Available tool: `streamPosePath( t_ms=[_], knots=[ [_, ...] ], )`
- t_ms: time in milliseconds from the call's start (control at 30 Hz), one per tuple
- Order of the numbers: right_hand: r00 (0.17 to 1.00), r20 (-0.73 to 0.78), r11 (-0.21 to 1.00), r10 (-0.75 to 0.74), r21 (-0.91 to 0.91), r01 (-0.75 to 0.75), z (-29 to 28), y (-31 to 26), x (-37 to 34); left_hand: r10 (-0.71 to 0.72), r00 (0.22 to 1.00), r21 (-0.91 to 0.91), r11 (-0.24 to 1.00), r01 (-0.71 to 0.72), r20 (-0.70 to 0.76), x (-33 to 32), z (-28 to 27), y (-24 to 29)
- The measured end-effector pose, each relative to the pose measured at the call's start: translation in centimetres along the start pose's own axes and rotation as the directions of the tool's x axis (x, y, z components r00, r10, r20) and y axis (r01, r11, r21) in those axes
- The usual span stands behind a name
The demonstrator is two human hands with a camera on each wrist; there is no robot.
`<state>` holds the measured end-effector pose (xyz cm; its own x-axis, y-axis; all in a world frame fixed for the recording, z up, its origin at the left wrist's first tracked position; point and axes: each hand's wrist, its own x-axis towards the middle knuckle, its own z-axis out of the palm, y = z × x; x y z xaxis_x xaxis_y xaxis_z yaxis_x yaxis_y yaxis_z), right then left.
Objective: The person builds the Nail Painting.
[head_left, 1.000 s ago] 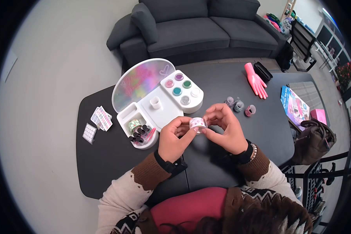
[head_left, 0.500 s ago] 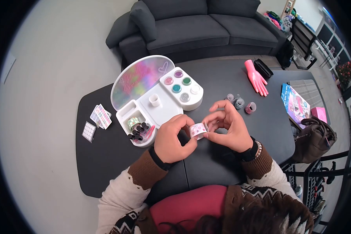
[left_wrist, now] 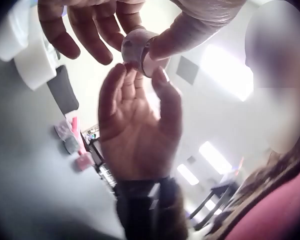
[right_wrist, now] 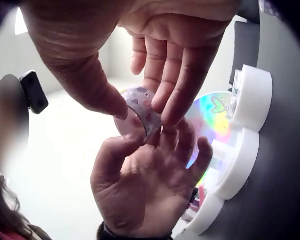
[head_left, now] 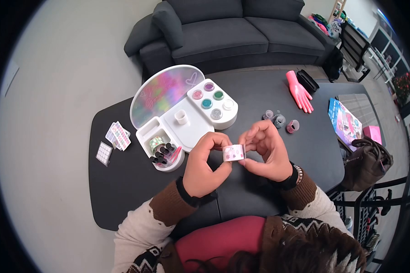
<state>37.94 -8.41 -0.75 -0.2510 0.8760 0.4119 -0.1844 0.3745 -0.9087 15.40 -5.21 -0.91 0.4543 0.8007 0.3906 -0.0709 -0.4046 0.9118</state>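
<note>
Between both hands, over the dark table, is a small white roll point(head_left: 233, 153) printed with pink and purple shapes, some of them hearts. My left hand point(head_left: 204, 166) pinches its left side between thumb and fingers. At the right edge, the thumb and fingertips of my right hand point(head_left: 269, 154) grip it. The right wrist view shows the roll point(right_wrist: 149, 107) as a curved band with an open end, with fingers of both hands round it. Fingers and thumb hide part of the roll point(left_wrist: 134, 46) in the left wrist view.
A white nail-kit stand point(head_left: 193, 132) with a rainbow panel point(head_left: 161, 93) stands ahead. It holds glitter pots, a green roll point(head_left: 156, 143) and black-capped bottles point(head_left: 160, 157). Rightward are small jars point(head_left: 279, 121), a pink model hand point(head_left: 299, 93) and a box point(head_left: 344, 120); sticker sheets point(head_left: 118, 135) lie left.
The roll has turned between my hands, so its printed band faces the head view more fully. Both hands keep hold of it, with small shifts of the fingers.
</note>
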Motion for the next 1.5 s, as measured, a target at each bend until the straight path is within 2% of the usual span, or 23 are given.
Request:
streamPosePath(
  t_ms=[33, 67, 100, 233, 333, 400, 433, 500, 633, 700, 833, 933, 1067, 1133, 1167, 1200, 1233, 1267, 1333, 1367, 1433, 1467, 1500],
  knots=[
    [0.997, -0.037, 0.989, 0.066, 0.134, -0.06, 0.2, 0.2, 0.1, 0.0, 1.0, 0.0, 1.0, 0.0, -0.003, -0.1, 0.2, 0.1],
    [0.988, -0.066, 0.956, 0.137, 0.269, -0.114, 0.3, 0.3, 0.0, -0.102, 0.995, -0.226, 0.969, 0.099, -0.004, -0.2, 0.3, 0.3],
    [0.988, -0.066, 0.956, 0.139, 0.271, -0.116, 0.3, 0.6, 0.0, -0.201, 0.979, -0.439, 0.879, 0.189, 0.019, -0.2, 0.4, 0.4],
    [0.974, -0.063, 0.885, 0.219, 0.433, -0.171, 0.0, 2.4, -0.2, -0.144, 0.989, -0.394, 0.912, 0.117, -0.039, -0.2, 1.0, 0.4],
    [0.972, -0.1, 0.895, 0.214, 0.418, -0.154, -0.1, 2.5, -0.1, -0.246, 0.965, -0.38, 0.904, 0.195, -0.088, -0.4, 0.8, -0.1],
    [0.971, -0.127, 0.914, 0.202, 0.38, -0.14, -0.3, 2.2, 0.0, -0.189, 0.977, -0.138, 0.975, 0.175, -0.096, -0.2, 0.4, -0.1],
    [0.971, -0.133, 0.927, 0.197, 0.348, -0.141, -0.4, 2.2, 0.0, -0.189, 0.977, -0.138, 0.975, 0.175, -0.096, 0.0, 0.1, 0.3],
    [0.971, -0.141, 0.938, 0.193, 0.316, -0.14, -0.6, 2.0, 0.1, -0.161, 0.986, 0.198, 0.966, 0.167, -0.043, 0.4, -0.5, 1.6],
    [0.967, -0.136, 0.934, 0.214, 0.318, -0.162, -0.7, 2.0, 0.1, -0.154, 0.988, 0.224, 0.962, 0.155, -0.022, 0.4, -0.6, 1.2],
    [0.964, -0.141, 0.929, 0.227, 0.33, -0.17, -0.5, 2.1, 0.0, -0.18, 0.978, -0.052, 0.983, 0.175, -0.107, 0.1, 0.3, 0.4],
    [0.957, -0.123, 0.882, 0.262, 0.432, -0.186, 0.0, 2.7, -0.1, -0.33, 0.942, -0.318, 0.9, 0.297, -0.055, -0.3, 0.7, 0.1],
    [0.947, -0.167, 0.892, 0.276, 0.41, -0.188, 0.0, 2.6, -0.2, -0.37, 0.927, -0.412, 0.854, 0.317, -0.055, -0.4, 0.5, 0.0],
    [0.934, -0.176, 0.857, 0.312, 0.477, -0.197, 0.2, 2.2, -0.1, -0.342, 0.937, -0.379, 0.878, 0.292, -0.073, -0.4, 0.4, -0.1],
    [0.962, -0.141, 0.87, 0.234, 0.471, -0.143, 0.3, 1.3, 0.4, -0.354, 0.931, -0.393, 0.871, 0.295, -0.087, -0.6, 0.6, 0.1],
    [0.962, -0.194, 0.959, 0.193, 0.246, -0.142, -0.2, 0.0, 0.6, -0.36, 0.927, -0.409, 0.866, 0.289, -0.107, -0.6, 0.6, 0.0],
    [0.96, -0.28, 0.991, 0.003, -0.128, -0.041, -1.5, -0.9, 0.8, -0.365, 0.922, -0.427, 0.86, 0.28, -0.129, -0.7, 0.6, 0.0],
    [0.935, -0.334, 0.9, -0.116, -0.433, -0.043, -3.4, -1.7, 0.9, -0.344, 0.931, -0.415, 0.87, 0.267, -0.124, -0.6, 0.5, 0.1],
    [0.907, -0.342, 0.718, -0.246, -0.693, -0.067, -5.4, -2.5, 1.0, -0.344, 0.93, -0.421, 0.868, 0.263, -0.13, -0.5, 0.5, 0.1],
    [0.863, -0.413, 0.524, -0.292, -0.824, -0.217, -8.9, -3.5, 0.6, -0.351, 0.927, -0.416, 0.868, 0.27, -0.132, -0.5, 0.5, 0.1],
    [0.867, -0.407, 0.523, -0.287, -0.825, -0.214, -10.7, -3.3, -0.6, -0.354, 0.925, -0.42, 0.867, 0.269, -0.139, -0.5, 0.6, 0.2],
    [0.926, -0.371, 0.194, -0.065, -0.915, -0.353, -13.7, -1.9, -2.5, -0.38, 0.919, -0.43, 0.85, 0.303, -0.104, -0.4, 0.6, 0.3],
    [0.927, -0.37, 0.193, -0.066, -0.916, -0.352, -13.4, -2.3, -2.4, -0.379, 0.92, -0.43, 0.851, 0.302, -0.104, -0.5, 0.5, 0.3],
    [0.87, -0.48, 0.256, 0.108, -0.833, -0.491, -13.0, -2.9, -2.2, -0.372, 0.925, -0.372, 0.872, 0.318, -0.082, -0.6, 0.3, 0.2]
  ],
)
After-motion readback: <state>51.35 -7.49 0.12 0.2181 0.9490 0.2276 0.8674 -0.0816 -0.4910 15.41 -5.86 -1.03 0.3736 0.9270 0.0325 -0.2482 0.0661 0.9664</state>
